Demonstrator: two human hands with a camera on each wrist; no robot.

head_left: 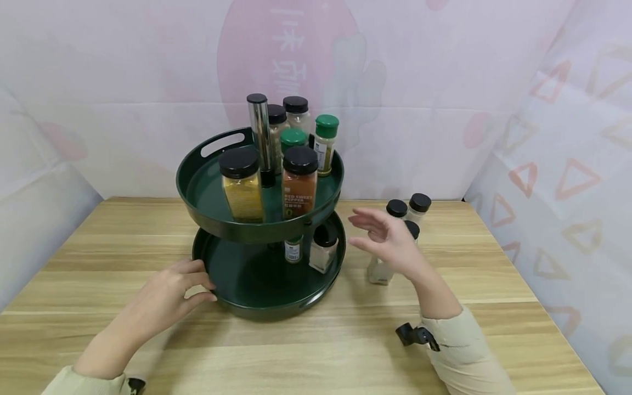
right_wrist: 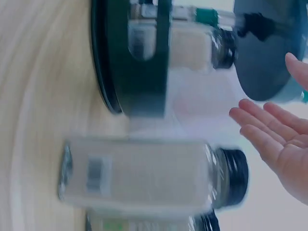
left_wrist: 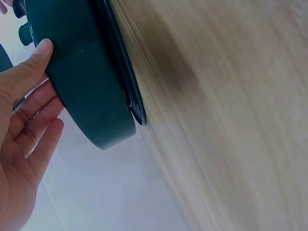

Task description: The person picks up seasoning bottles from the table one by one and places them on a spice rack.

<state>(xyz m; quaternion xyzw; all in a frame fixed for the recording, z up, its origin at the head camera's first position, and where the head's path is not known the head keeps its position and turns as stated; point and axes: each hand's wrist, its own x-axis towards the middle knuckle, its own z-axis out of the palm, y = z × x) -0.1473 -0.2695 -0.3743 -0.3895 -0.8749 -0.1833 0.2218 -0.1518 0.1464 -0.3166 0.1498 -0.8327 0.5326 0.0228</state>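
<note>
A dark green two-tier spice rack (head_left: 257,314) stands on the table. My left hand (head_left: 173,288) pinches the left rim of its lower tray; in the left wrist view the thumb (left_wrist: 41,50) lies on the tray's outer wall, with some fingertips hidden behind it. My right hand (head_left: 387,241) is in the air right of the rack, fingers extended and holding nothing, partly covering a group of black-capped jars (head_left: 379,272). On the lower tray are a pale black-capped jar (head_left: 322,258) and a small green-capped bottle (head_left: 293,251).
The upper tray carries a yellow spice jar (head_left: 243,197), a red sweet pepper jar (head_left: 298,192), a green-capped shaker (head_left: 325,151) and several others around a metal post (head_left: 260,134). A patterned cloth (head_left: 163,137) hangs behind the wooden table (head_left: 123,236).
</note>
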